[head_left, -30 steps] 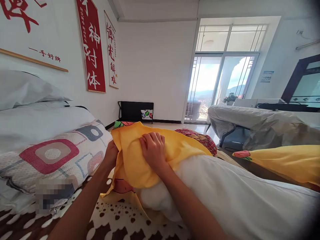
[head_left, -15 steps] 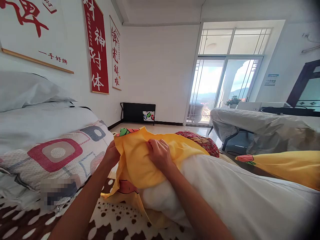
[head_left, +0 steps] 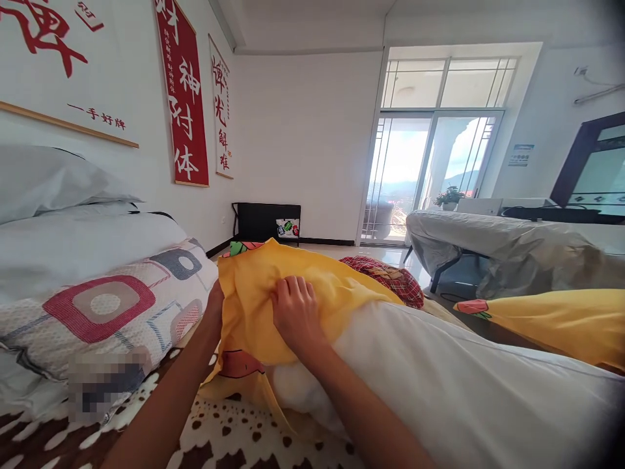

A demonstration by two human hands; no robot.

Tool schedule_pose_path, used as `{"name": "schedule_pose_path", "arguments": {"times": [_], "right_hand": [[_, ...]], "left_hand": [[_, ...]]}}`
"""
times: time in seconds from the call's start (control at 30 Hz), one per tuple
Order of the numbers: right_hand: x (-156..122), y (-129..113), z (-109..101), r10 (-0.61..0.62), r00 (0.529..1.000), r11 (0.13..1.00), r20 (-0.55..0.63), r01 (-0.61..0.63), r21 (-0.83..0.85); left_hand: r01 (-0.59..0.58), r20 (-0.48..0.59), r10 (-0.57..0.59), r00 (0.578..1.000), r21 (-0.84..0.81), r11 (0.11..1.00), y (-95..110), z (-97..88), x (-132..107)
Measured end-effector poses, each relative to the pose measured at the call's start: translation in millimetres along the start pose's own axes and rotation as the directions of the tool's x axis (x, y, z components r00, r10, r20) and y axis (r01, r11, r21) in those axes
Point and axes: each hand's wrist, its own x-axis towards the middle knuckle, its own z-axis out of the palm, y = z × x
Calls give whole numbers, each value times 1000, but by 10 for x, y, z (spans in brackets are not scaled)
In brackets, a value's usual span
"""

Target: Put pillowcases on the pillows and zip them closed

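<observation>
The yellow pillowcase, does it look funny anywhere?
A bit: the yellow pillowcase covers only one end of the white pillow, leaving much bare, and it looks wrinkled beside the right hand. No tear shows.

daylight glares through glass door (head_left: 430, 172); right corners dark, edges stretched

yellow pillowcase (head_left: 254, 319): creased; over one end of white pillow (head_left: 439, 378); pillow: plump, lying down, nearer part bare
</observation>
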Motion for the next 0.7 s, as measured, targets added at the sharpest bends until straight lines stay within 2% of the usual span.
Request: {"name": "schedule_pose_path", "arguments": {"times": [0.1,0.17,0.37,0.47,0.6,0.7], "right_hand": [[12,97,143,-28,999,996,27,25,89],[37,160,141,-41,996,989,79,29,145],[123,304,-97,-49,945,985,323,-6,170],[137,382,-208,-62,909,992,413,12,123],[159,457,-332,-29,889,997,456,-9,81],[156,405,-400,60,902,996,428,-82,35]], "left_hand": [[-6,-18,6,1000,16,1000,31,-55,35],[-12,-19,12,1000,13,1000,35,-89,74],[-33,28,34,999,-13,999,38,-71,151],[-35,114,39,993,-33,999,71,-56,170],[-11,232,29,972,-76,997,82,-60,209],[-4,199,20,980,-81,997,26,-30,217]]}}
